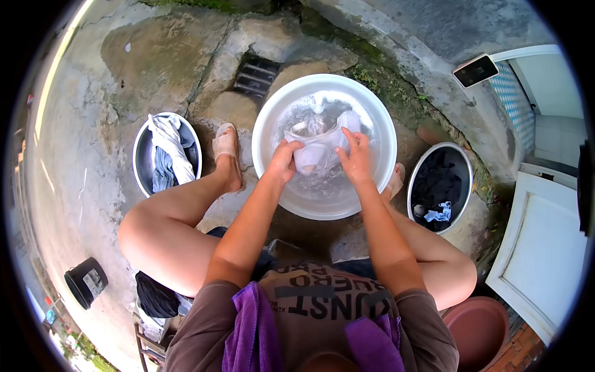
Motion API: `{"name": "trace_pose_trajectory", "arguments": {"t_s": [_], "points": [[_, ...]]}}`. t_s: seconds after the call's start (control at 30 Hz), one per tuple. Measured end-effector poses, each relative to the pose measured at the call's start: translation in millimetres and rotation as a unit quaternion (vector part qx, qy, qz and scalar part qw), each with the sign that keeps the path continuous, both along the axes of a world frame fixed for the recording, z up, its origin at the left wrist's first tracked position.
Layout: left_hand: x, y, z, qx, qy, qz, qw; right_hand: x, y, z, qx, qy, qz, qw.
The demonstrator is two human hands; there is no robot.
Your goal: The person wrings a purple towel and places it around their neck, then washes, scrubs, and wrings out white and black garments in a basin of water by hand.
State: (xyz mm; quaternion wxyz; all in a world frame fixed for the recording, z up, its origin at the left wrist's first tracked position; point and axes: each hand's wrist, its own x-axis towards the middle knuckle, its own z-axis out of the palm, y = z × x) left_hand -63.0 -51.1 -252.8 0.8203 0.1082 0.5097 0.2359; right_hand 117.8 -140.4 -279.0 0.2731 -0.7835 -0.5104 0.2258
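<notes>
A large white basin [265, 181] of sudsy water stands on the ground between my feet. Over the water, a wet white cloth [315, 155] is stretched between my two hands. My left hand [284, 160] has its fingers closed on the cloth's left edge. On the other side, my right hand [356, 152] pinches the cloth's right part between thumb and fingers. The lower part of the cloth hangs at the water's surface, where suds partly hide it.
A metal basin [142, 162] with white and blue-grey clothes sits at left, another basin [466, 201] with dark clothes at right. A drain grate [256, 75] lies behind the white basin. A black bucket [86, 283], a reddish tub [476, 328] and a white door [538, 248] are farther out.
</notes>
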Motion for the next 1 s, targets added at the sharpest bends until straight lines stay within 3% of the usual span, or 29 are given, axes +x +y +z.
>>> {"name": "trace_pose_trajectory", "arguments": {"t_s": [0.03,0.1,0.23,0.3,0.33,0.4,0.43,0.5,0.53,0.57,0.63,0.67,0.7,0.73,0.77,0.8,0.83,0.87,0.9,0.93,0.97,1.0], "points": [[-2,-1,-8,0.010,-0.030,-0.025,0.999,-9,-3,-4,-0.001,0.000,-0.001,1.000],[-1,-2,-17,0.021,-0.061,-0.050,0.997,-24,-6,-20,-0.159,0.025,0.030,0.987],[-9,1,-22,0.049,-0.070,-0.071,0.994,-28,-2,-38,-0.179,0.076,0.014,0.981],[-16,8,-26,0.044,-0.077,-0.077,0.993,-21,3,-50,-0.206,0.332,0.035,0.920],[-19,10,-31,0.005,-0.122,-0.054,0.991,-24,4,-39,-0.205,0.331,0.034,0.920],[-29,17,-43,-0.028,-0.175,-0.048,0.983,-35,10,11,-0.101,0.511,-0.005,0.854],[-29,15,-40,-0.030,-0.173,-0.047,0.983,-33,13,31,-0.103,0.512,-0.006,0.853],[-26,14,-30,0.063,-0.093,-0.075,0.991,-21,18,62,-0.099,0.588,0.056,0.801],[-24,12,-41,0.060,-0.119,-0.074,0.988,-15,19,64,-0.091,0.608,0.043,0.788],[-18,10,-37,0.060,-0.120,-0.076,0.988,-7,19,58,-0.091,0.607,0.042,0.788],[-3,5,-26,0.097,0.058,-0.096,0.989,11,14,30,-0.059,0.574,-0.082,0.812],[1,1,-7,0.140,0.184,-0.146,0.962,20,9,8,-0.060,0.573,-0.080,0.813],[-1,-5,-17,0.138,0.185,-0.145,0.962,28,-1,-21,-0.050,0.506,-0.118,0.853],[-4,-15,-38,0.371,0.314,-0.222,0.845,30,-10,-46,-0.042,0.435,-0.156,0.886],[-6,-24,-55,0.571,0.413,-0.281,0.651,27,-16,-66,-0.045,0.437,-0.158,0.884],[-6,-32,-64,0.640,0.397,-0.318,0.576,23,-22,-84,-0.002,0.242,-0.127,0.962],[-3,-37,-65,0.638,0.396,-0.322,0.577,15,-24,-83,0.040,0.037,-0.091,0.994],[0,-41,-67,0.580,0.390,-0.429,0.572,8,-26,-81,-0.064,0.047,-0.106,0.991],[1,-43,-68,0.514,0.378,-0.529,0.559,3,-24,-80,-0.067,0.049,-0.108,0.991],[2,-40,-73,0.512,0.378,-0.531,0.559,-1,-20,-75,-0.186,0.058,-0.120,0.973],[4,-33,-79,0.445,0.381,-0.606,0.538,-4,-17,-74,-0.302,0.068,-0.128,0.942],[5,-26,-86,0.373,0.382,-0.674,0.511,-6,-20,-93,-0.302,0.069,-0.127,0.942]]}}
